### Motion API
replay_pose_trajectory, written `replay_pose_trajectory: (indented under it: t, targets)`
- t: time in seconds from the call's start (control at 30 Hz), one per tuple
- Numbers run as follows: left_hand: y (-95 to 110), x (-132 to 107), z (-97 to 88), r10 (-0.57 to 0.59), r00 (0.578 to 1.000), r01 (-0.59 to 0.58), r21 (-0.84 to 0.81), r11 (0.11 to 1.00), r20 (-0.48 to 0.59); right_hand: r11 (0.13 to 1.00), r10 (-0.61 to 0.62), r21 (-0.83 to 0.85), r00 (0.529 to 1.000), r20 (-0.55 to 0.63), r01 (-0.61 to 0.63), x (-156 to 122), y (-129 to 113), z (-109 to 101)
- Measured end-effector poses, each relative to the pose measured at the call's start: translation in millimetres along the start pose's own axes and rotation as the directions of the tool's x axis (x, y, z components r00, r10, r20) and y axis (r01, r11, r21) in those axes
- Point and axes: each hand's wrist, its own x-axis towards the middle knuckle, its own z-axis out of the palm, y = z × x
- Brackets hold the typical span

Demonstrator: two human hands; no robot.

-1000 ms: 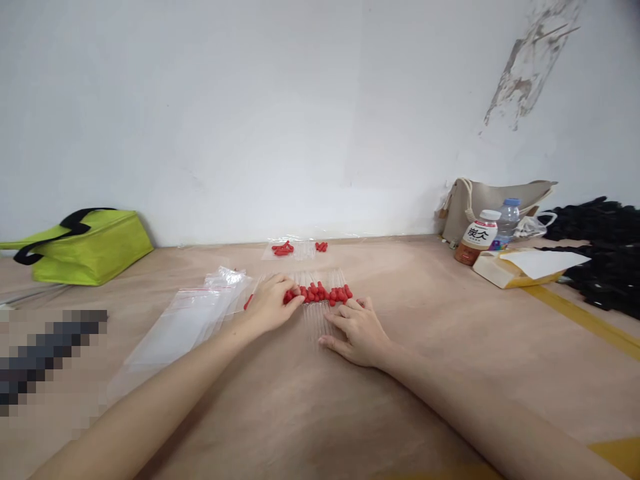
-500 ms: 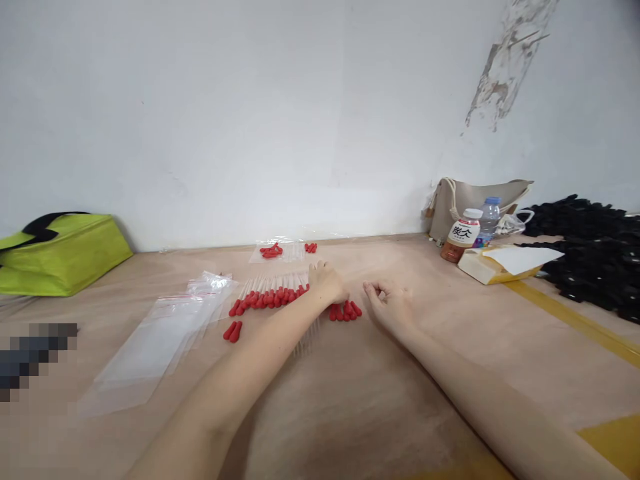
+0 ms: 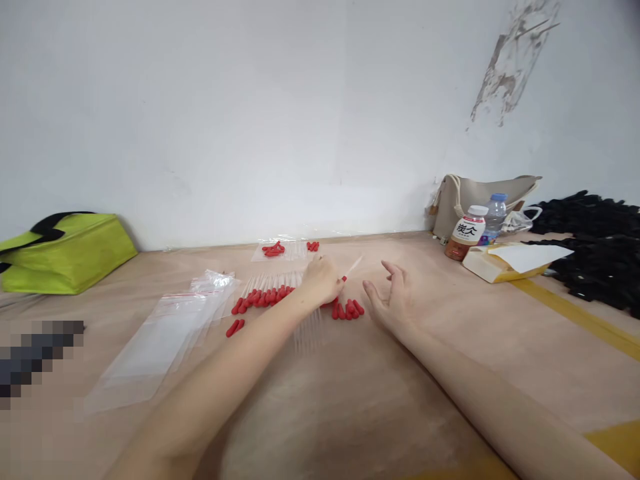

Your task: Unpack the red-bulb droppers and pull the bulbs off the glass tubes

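Currently, a clear plastic bag holds red-bulbed droppers; the left hand pinches another slim dropper, the right hand spread.

Bright diffuse lt, v. soft shadows

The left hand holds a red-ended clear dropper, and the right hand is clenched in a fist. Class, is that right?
Not quite: the right hand is open, its fingers apart, as the head view shows. The left hand does hold a red-ended clear dropper.
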Motion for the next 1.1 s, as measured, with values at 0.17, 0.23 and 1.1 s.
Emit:
replay_pose_trajectory:
  t: [0.17,0.23,1.1]
  targets:
    - [-41.3,-75.0,-10.0,0.382,0.911,-0.354,0.180,0.918,-0.155,0.904,-0.424,-0.007,0.900,0.096,0.427,-8.7,-30.1,-14.2]
    - [-55.4,-106.4,-4.9,0.465,0.866,-0.407,0.280,0.870,-0.186,0.850,-0.525,0.032,0.839,0.145,0.526,-15.3,-45.9,-19.3]
    - [-59.0,-168.3,24.5,0.325,0.884,-0.400,-0.185,0.897,-0.336,0.746,-0.663,0.360,0.676,0.322,0.561,-47.9,-75.1,-16.0]
